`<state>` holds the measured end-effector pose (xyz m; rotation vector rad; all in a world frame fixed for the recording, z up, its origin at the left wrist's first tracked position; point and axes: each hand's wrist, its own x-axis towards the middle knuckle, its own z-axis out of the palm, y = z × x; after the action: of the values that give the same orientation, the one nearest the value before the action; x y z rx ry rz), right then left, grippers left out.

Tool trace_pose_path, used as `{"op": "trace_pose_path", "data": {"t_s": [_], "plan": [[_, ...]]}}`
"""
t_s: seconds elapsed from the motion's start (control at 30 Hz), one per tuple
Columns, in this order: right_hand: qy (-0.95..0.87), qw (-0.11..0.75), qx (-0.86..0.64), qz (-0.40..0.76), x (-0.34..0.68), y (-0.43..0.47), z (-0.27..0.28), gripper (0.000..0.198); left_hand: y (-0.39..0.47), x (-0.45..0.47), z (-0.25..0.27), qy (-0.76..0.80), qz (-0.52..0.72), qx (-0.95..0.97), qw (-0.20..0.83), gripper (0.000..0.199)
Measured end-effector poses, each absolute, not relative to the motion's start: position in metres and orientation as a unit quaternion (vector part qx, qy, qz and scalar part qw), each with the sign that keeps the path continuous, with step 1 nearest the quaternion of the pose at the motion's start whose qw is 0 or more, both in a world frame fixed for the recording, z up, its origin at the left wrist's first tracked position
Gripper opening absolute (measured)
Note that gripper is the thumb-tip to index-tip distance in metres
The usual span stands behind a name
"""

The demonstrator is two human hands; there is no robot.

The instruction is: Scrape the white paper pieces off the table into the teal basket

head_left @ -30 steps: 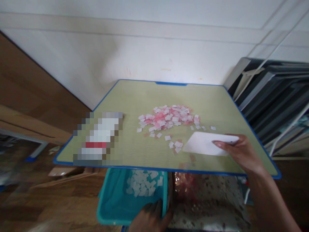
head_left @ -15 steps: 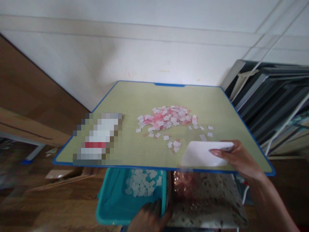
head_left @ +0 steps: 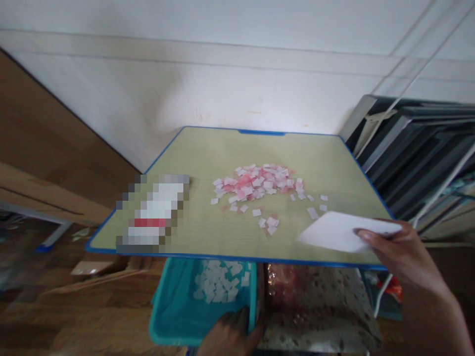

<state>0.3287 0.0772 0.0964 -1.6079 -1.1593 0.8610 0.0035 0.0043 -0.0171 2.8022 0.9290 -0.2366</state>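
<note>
My right hand [head_left: 397,252] pinches a flat white scraper-like sheet [head_left: 341,231] by its right end, over the table's front right part. Beyond it a heap of small white and pink paper squares [head_left: 260,182] lies on the yellow-green table [head_left: 200,153]. A few loose squares [head_left: 269,225] are scattered in front of the heap. Below the front edge, my left hand [head_left: 230,333] grips the rim of a teal plastic basin [head_left: 158,316], fingers curled over its right side. White squares [head_left: 218,282] lie inside the basin.
A blurred-out box-like item [head_left: 156,210] lies on the table's left. Right of the basin is a spotted surface [head_left: 315,306] with clear plastic. Dark panels [head_left: 419,128] lean at the right, a brown board [head_left: 55,128] at the left. A white wall [head_left: 237,84] stands behind.
My right hand has moved to the right with the white sheet, which is now tilted differently. My left hand stays at the basin rim.
</note>
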Motion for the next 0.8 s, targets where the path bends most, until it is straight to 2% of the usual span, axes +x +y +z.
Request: {"op": "trace_pose_path", "data": {"t_s": [0.13,0.3,0.53,0.7,0.8], "plan": [[-0.402,0.495,-0.670,0.380,0.329,0.083,0.092,0.022,0.003,0.002,-0.020,0.304,-0.079,0.945,0.091,0.052],[-0.407,0.485,-0.672,0.383,0.321,0.092,0.085,0.025,0.004,0.002,-0.023,0.308,-0.063,0.945,0.084,0.049],[-0.476,0.403,-0.640,0.449,0.325,0.089,0.090,0.021,0.005,0.004,-0.020,0.306,-0.046,0.948,0.073,0.048],[-0.412,0.507,-0.646,0.395,0.323,0.096,0.084,0.022,0.006,0.003,-0.019,0.306,-0.047,0.948,0.074,0.047],[-0.419,0.492,-0.651,0.397,0.321,0.101,0.081,0.023,0.006,0.003,-0.017,0.310,-0.046,0.946,0.080,0.044]]}}
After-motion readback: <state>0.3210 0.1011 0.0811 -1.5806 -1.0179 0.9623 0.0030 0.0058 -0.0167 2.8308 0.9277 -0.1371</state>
